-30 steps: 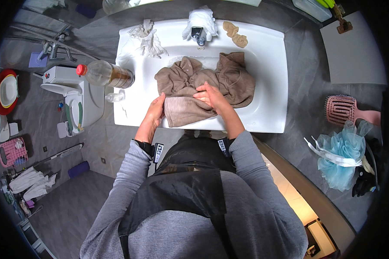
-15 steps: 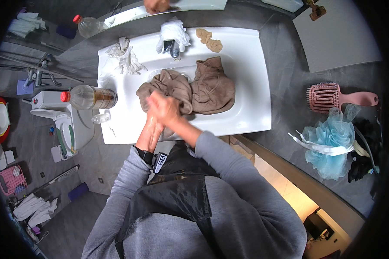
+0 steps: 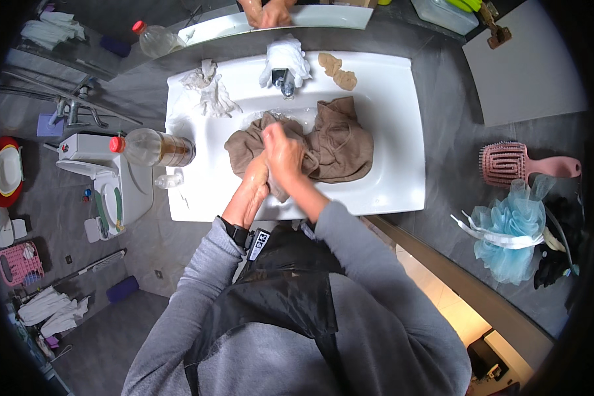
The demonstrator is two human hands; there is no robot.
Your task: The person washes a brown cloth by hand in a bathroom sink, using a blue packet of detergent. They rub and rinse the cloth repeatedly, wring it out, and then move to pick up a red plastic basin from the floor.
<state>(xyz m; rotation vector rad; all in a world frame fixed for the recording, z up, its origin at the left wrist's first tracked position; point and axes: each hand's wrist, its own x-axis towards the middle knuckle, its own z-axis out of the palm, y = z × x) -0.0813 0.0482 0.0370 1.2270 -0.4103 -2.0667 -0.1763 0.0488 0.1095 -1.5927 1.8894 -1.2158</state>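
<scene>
1. The brown garment (image 3: 342,148) lies rumpled in the white sink (image 3: 397,132), just in front of the tap (image 3: 282,84).
2. The person's right hand (image 3: 285,157) is clenched on a gathered fold of it.
3. The left hand (image 3: 256,175) presses against the same fold from the left, touching the right; its fingers are mostly hidden, so how tightly they grip cannot be told.
4. A red-capped bottle (image 3: 153,146) is at the sink's left edge.

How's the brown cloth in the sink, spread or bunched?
Bunched: the brown cloth lies in folds, partly between left hand and right hand.
</scene>
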